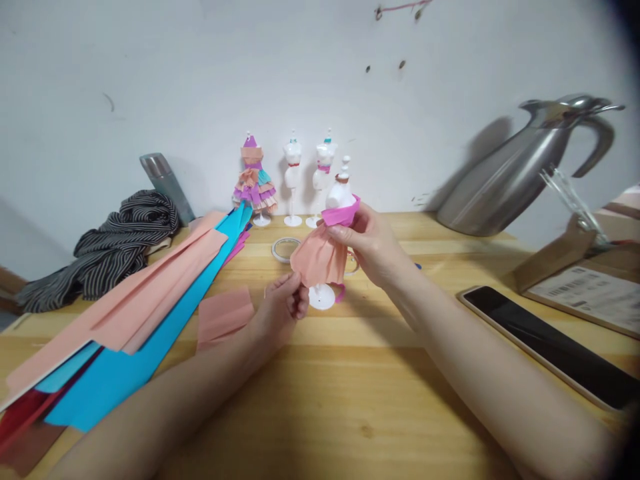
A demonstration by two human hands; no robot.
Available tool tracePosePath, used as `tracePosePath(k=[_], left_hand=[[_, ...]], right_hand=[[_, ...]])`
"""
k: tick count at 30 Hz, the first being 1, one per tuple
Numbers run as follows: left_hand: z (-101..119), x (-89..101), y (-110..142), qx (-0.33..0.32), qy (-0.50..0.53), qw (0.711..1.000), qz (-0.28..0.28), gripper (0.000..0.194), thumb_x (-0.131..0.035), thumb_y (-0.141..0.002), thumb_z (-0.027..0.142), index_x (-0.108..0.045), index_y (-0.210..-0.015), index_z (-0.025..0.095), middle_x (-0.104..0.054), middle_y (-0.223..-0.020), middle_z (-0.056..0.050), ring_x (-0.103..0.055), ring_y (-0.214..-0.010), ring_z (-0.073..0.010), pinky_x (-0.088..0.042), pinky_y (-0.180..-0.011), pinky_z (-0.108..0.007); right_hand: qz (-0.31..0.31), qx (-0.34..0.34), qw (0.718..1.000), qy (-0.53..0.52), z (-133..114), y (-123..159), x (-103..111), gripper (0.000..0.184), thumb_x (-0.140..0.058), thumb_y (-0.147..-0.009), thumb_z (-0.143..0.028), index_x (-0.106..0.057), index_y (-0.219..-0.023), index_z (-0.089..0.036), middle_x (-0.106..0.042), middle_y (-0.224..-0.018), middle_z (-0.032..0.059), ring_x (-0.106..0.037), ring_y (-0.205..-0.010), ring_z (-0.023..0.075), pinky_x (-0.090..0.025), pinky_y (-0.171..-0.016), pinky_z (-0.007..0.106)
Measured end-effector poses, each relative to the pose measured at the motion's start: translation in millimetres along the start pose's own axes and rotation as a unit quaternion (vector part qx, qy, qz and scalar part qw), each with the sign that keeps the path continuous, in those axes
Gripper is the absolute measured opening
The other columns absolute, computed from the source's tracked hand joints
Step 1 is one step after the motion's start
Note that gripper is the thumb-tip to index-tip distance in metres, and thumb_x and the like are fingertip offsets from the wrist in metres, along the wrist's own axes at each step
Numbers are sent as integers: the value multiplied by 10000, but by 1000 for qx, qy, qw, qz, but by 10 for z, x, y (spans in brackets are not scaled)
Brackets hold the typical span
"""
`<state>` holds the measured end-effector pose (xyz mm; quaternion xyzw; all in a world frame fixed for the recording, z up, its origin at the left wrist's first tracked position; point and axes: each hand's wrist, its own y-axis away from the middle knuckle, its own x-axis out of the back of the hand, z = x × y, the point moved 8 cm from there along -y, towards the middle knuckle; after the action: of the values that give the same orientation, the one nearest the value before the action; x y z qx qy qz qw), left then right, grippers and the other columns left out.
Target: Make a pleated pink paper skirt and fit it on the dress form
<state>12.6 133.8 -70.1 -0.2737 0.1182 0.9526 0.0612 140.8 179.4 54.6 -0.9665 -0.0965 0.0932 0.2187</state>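
Observation:
A small white mannequin [340, 194] stands on a round white base, dressed in a pink-purple paper band [341, 213] and a gathered peach paper skirt [320, 255]. My right hand [373, 240] grips the mannequin at the waist, its thumb on the top of the skirt and its fingers behind. At the skirt's lower left edge, my left hand [289, 293] pinches the paper between thumb and fingers. A flat piece of peach paper [226, 313] lies just left of that hand. Behind the skirt sits a roll of tape [286, 250], partly covered.
Peach and blue crepe paper sheets [175, 333] spread across the left. Against the wall are a mannequin in a ruffled dress [254, 180] and two barer mannequins [293, 175]. A striped cloth [123, 247] and a bottle [167, 183] lie left; a steel jug [510, 173], phone [545, 343] and cardboard box [590, 280] are right.

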Motion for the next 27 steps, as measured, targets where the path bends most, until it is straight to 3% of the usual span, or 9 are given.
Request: tracePosePath(k=[7,12,14,15,16,18,19,22,27], left_hand=[[11,105,31,-25,-49,997,53,394,-679,-724,513,-502,-634,173,-438,-510,38,-347,-407,-65,-191,-395,-209],[416,200,206,-145,-125,971,141,405,-629,-806,359,-402,-521,182,-338,-478,55,-286,-450,-74,-197,-448,-219],[680,75,336,-222,-184,948,137,312,-690,-763,253,-484,-542,175,-428,-538,40,-393,-546,-93,-303,-533,-207],[789,-25,390,-251,-210,937,119,186,-725,-727,214,-582,-614,179,-538,-631,19,-483,-645,-117,-370,-618,-212],[920,-182,459,-304,-279,907,88,93,-739,-716,200,-674,-782,197,-638,-800,-10,-558,-790,-156,-419,-726,-235],[1096,-420,556,-377,-357,853,57,325,-774,-684,181,-704,-999,219,-673,-1069,-54,-569,-1051,-219,-409,-923,-283],[1146,-501,562,-391,-372,841,47,386,-784,-671,172,-699,-1044,220,-662,-1143,-67,-554,-1123,-237,-391,-970,-296],[1161,-639,422,-356,-404,842,26,415,-773,-671,158,-692,-1078,188,-670,-1149,-92,-572,-1110,-262,-385,-982,-329],[1064,-864,273,-323,-475,817,-45,324,-661,-821,280,-666,-1126,171,-697,-1080,-85,-618,-980,-248,-429,-898,-336]], right_hand=[[-23,-17,999,44,29,10,-30,300,-774,-665,-384,-640,-862,-202,-667,-827,8,-618,-788,184,-501,-785,345],[-33,-32,993,107,50,25,-15,367,-764,-666,-444,-634,-889,-183,-689,-908,58,-635,-868,228,-507,-805,387],[-75,-39,988,129,40,41,-45,367,-739,-700,-486,-632,-876,-183,-691,-925,72,-639,-903,242,-510,-819,394],[-100,-39,985,133,23,49,-60,371,-730,-715,-497,-633,-889,-185,-692,-940,75,-639,-920,243,-513,-828,392],[-128,-38,982,130,-2,57,-73,380,-727,-726,-497,-634,-925,-186,-692,-966,76,-640,-937,242,-516,-837,387],[-197,-31,973,115,-66,80,-105,423,-749,-723,-457,-625,-1027,-191,-690,-1035,74,-644,-968,232,-523,-849,372],[-237,-27,965,109,-99,96,-123,448,-766,-713,-421,-618,-1069,-193,-688,-1067,72,-645,-983,228,-526,-855,365],[-321,-26,940,108,-160,131,-132,415,-774,-707,-319,-633,-1074,-188,-705,-1067,63,-660,-980,222,-538,-840,354],[-229,1,955,187,-203,58,-22,310,-714,-752,-215,-667,-1056,-171,-725,-1050,64,-664,-928,210,-520,-855,355]])
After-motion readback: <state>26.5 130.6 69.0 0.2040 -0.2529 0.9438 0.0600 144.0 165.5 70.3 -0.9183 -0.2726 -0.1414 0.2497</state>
